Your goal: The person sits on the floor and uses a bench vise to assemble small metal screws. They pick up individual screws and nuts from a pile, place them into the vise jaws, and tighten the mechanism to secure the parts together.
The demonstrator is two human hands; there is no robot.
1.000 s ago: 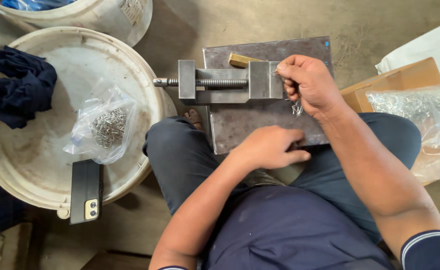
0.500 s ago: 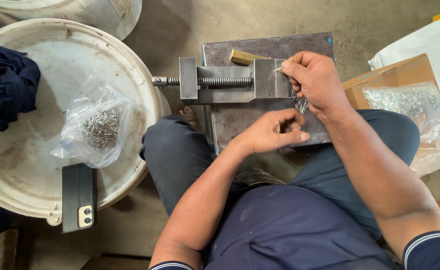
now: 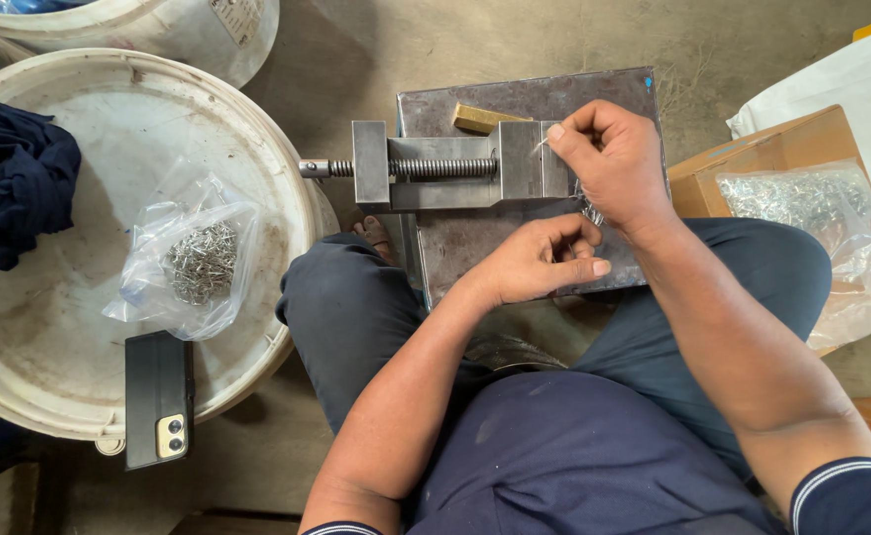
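Your left hand (image 3: 540,263) has come up off the steel plate (image 3: 475,248) toward your right hand (image 3: 609,163), its fingers curled loosely and holding nothing you can see. The right hand stays at the end of the small vise (image 3: 455,168), thumb and forefinger pinching a small wire piece (image 3: 544,144) against its jaw block, more wire bits (image 3: 590,211) hanging under the palm.
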